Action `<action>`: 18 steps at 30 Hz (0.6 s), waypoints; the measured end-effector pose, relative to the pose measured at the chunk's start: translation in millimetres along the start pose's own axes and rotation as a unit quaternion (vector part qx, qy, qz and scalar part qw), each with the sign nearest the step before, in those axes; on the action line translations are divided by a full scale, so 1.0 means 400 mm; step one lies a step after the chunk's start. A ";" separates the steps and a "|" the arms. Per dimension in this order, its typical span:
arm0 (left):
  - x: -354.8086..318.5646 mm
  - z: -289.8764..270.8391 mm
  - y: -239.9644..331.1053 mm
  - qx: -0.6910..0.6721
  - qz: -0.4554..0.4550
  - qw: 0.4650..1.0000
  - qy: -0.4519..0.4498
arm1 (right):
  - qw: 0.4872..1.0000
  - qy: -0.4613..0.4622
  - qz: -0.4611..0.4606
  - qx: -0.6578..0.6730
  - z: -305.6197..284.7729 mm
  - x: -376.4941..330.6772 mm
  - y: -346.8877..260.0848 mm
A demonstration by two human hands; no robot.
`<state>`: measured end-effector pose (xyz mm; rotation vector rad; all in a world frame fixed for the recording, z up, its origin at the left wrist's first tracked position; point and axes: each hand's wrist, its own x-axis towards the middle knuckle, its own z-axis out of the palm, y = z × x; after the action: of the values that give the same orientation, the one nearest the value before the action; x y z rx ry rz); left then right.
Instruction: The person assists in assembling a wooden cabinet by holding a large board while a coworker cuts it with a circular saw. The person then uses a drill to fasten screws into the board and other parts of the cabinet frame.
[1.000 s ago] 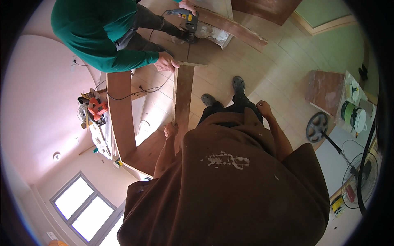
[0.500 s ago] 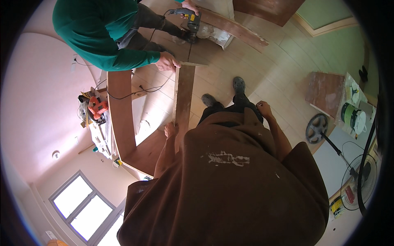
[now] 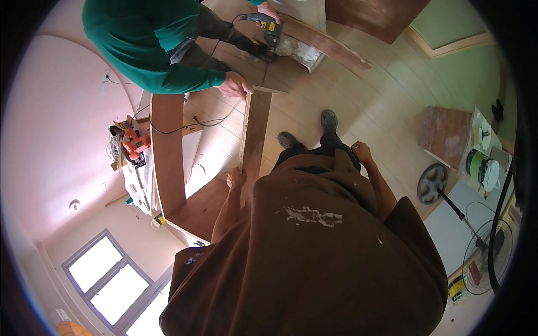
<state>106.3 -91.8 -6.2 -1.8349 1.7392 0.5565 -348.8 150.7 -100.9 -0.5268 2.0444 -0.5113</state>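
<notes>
A large brown wooden box frame (image 3: 168, 148), made of wide planks, stands at my left. My left hand (image 3: 236, 178) is closed on the edge of its nearer side plank (image 3: 255, 131). Beside my right thigh hangs my right hand (image 3: 360, 151), fingers curled; whether anything is in it I cannot make out. Across from me a person in a green sleeve (image 3: 193, 78) steadies the plank's far end with one hand (image 3: 235, 85). The person's other hand (image 3: 270, 11) holds a grey and yellow power drill (image 3: 272, 32), its long bit pointing at the end board (image 3: 269, 89).
A black cord (image 3: 168, 132) crosses the frame. An orange power saw (image 3: 134, 143) sits on a cluttered surface beyond it. A loose plank (image 3: 328, 42) lies at the far side. On the right are a standing fan (image 3: 487, 257) with a round base and a green-banded bucket (image 3: 482, 168).
The view has shifted slightly, so most of the scene sits a little further right and lower. Both my hands keep their places, and the drill stays at the end board.
</notes>
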 end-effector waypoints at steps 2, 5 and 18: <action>0.004 0.004 -0.007 0.003 0.008 1.000 0.004 | 1.000 -0.004 0.007 -0.009 0.001 0.006 0.001; 0.002 -0.002 -0.001 -0.014 0.012 1.000 0.002 | 1.000 -0.005 0.001 -0.007 0.008 0.014 0.011; -0.022 -0.018 0.013 -0.022 -0.004 1.000 0.006 | 1.000 -0.021 -0.017 -0.011 -0.011 0.020 -0.033</action>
<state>100.0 -89.7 4.3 -1.8782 1.7390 0.5852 -354.3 135.9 -97.0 -0.5830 2.0068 -0.4946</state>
